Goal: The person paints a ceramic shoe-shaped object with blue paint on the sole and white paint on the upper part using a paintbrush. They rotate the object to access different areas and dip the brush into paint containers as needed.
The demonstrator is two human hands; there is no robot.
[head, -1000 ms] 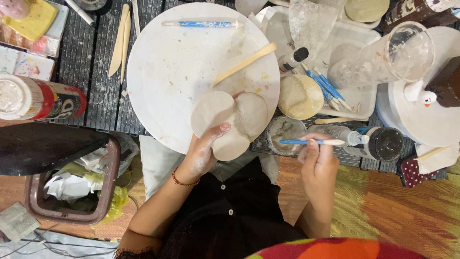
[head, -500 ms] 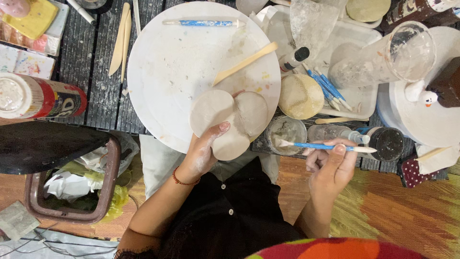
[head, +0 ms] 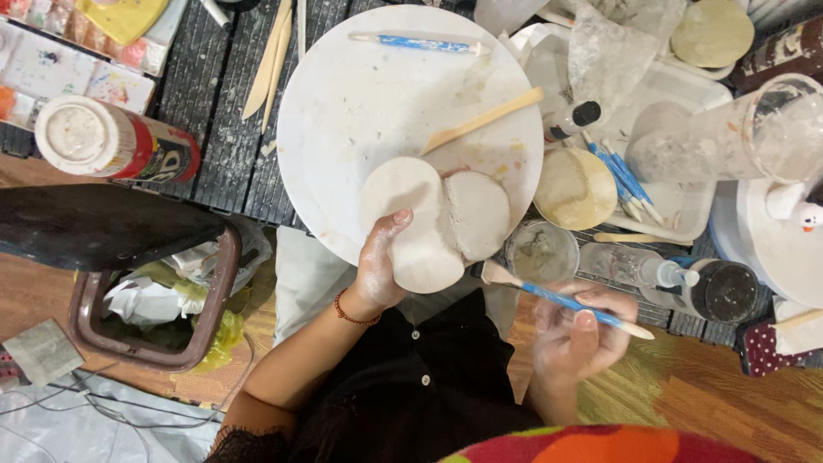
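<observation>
Right hand: we see our right hand [head: 576, 339] nearest to us, low in the view, its fingers pinched around a thin blue-handled paintbrush with a pale wooden end [head: 566, 300].
Brush axis: the brush lies slantwise, bristle end up and to the left at the edge of the clay, bare end down and to the right past our fingers.
Left hand: our left hand [head: 381, 266], with a red cord bracelet [head: 353, 313] at the wrist, is closed on the pale unfired clay piece made of rounded lobes [head: 424, 219]; the thumb lies on top, the fingers are hidden beneath.
Key relation: the clay lies up and to the left of the brush hand, and the bristles are just beside its lower right edge; whether they touch it we cannot tell.
Clay's place: it overhangs the near rim of the round white work board [head: 360, 94].
Beside the brush: a small clear cup of cloudy water [head: 540, 253] stands just right of the bristles, near enough to be knocked.
On the board: a flat wooden modelling tool [head: 484, 120] ends just above the clay; a second blue brush [head: 420, 43] lies at the far edge.
Farther off: a tan clay disc [head: 576, 189] to the right, a red and white glue tub [head: 111, 141] to the left, a brown waste bin [head: 154, 300] below it.
</observation>
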